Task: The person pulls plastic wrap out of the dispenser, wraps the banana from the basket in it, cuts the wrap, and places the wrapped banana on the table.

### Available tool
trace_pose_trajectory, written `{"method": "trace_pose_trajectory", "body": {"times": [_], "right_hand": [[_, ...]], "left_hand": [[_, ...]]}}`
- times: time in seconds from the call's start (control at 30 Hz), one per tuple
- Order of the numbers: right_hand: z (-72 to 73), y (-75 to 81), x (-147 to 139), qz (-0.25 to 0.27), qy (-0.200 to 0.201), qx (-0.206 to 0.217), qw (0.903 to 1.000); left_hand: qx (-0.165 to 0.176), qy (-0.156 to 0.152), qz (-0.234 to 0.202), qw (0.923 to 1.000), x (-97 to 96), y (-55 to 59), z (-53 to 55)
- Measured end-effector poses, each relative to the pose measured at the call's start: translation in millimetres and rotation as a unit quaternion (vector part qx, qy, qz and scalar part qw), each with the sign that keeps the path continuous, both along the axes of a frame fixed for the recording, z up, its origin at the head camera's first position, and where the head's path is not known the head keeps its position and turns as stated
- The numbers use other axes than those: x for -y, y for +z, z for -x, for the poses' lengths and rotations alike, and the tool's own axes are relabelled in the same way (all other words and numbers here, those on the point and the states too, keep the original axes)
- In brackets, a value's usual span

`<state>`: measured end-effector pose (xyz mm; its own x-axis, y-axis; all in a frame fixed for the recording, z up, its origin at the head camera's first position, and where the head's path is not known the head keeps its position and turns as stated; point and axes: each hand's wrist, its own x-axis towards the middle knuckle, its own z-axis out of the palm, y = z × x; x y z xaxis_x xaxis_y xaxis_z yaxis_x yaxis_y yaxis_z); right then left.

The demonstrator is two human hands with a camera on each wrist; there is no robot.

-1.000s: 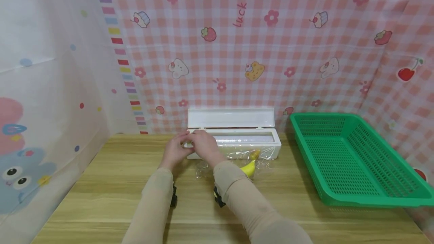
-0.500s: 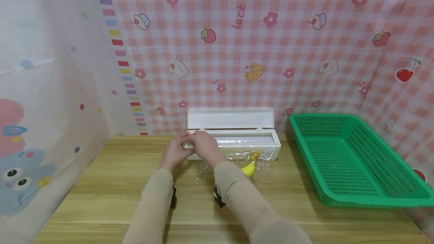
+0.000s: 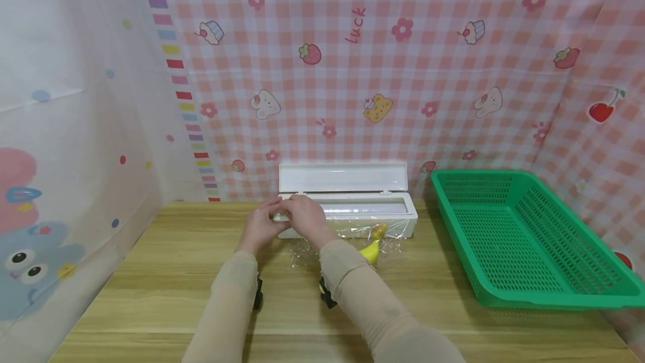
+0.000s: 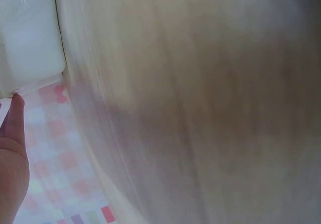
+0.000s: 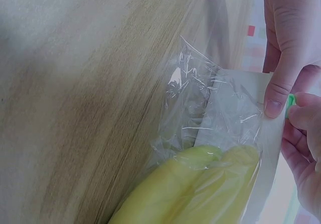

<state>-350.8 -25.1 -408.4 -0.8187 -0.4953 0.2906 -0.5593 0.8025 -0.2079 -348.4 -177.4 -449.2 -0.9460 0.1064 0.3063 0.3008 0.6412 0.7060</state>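
A white cling film dispenser [image 3: 370, 226] stands at the back of the table, its lid [image 3: 342, 177] raised and the film roll [image 3: 363, 207] showing inside. My left hand [image 3: 259, 227] grips its left end, thumb pressed on the front near the edge in the right wrist view. Close beside it, my right hand [image 3: 306, 218] pinches a small green slider [image 5: 290, 105] at the dispenser's top edge. Clear cling film [image 5: 188, 83] hangs over the front and lies crumpled on the table. Yellow bananas [image 5: 165, 189] lie against the dispenser with film over them; my right arm partly hides them in the head view.
A green plastic basket [image 3: 504, 251] with perforated walls stands to the right on the wooden table [image 3: 166, 296]. Behind the dispenser hangs a pink checked cloth [image 3: 322, 83], and a white patterned cloth [image 3: 75, 144] hangs at the left.
The head view has shifted very slightly. Both hands stay at the dispenser's left end, and the dispenser, film and bananas keep their places.
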Motion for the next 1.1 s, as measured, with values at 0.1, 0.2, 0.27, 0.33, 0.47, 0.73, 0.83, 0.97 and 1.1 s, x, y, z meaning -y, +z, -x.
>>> {"method": "trace_pose_trajectory", "body": {"times": [0.1,0.2,0.27,0.33,0.47,0.73,0.83,0.97,1.1], "right_hand": [[0.4,-0.4,-0.1,0.001,0.000,-0.004,1.0000],[1.3,-1.2,-0.3,0.000,0.001,-0.006,1.0000],[1.8,-1.3,-0.6,0.001,0.001,-0.005,1.0000],[1.9,-1.0,-1.2,0.001,0.000,0.001,1.0000],[1.7,0.7,-2.1,-0.003,-0.001,0.008,1.0000],[0.9,2.7,-2.7,-0.005,0.004,0.009,0.9999],[0.8,2.9,-3.2,-0.006,0.004,0.007,1.0000],[0.3,3.4,-4.3,-0.005,0.001,0.009,0.9999],[-0.6,3.7,-5.6,-0.007,0.001,0.016,0.9998]], "left_hand": [[-0.002,-0.002,0.000,1.0000,-0.1,0.7,-1.1],[-0.005,-0.004,0.000,1.0000,0.3,0.9,-1.6],[-0.008,-0.007,-0.001,0.9999,0.6,0.9,-1.6],[-0.009,-0.008,-0.001,0.9999,0.9,1.2,-1.7],[-0.007,-0.007,0.005,0.9999,1.0,2.2,-2.1],[-0.005,-0.007,0.006,0.9999,2.2,0.6,-0.8],[-0.002,-0.007,0.007,0.9999,2.1,0.7,-0.6],[0.002,-0.010,0.013,0.9999,1.5,1.8,-1.0],[-0.001,-0.013,0.016,0.9998,0.8,2.4,-1.7]]}}
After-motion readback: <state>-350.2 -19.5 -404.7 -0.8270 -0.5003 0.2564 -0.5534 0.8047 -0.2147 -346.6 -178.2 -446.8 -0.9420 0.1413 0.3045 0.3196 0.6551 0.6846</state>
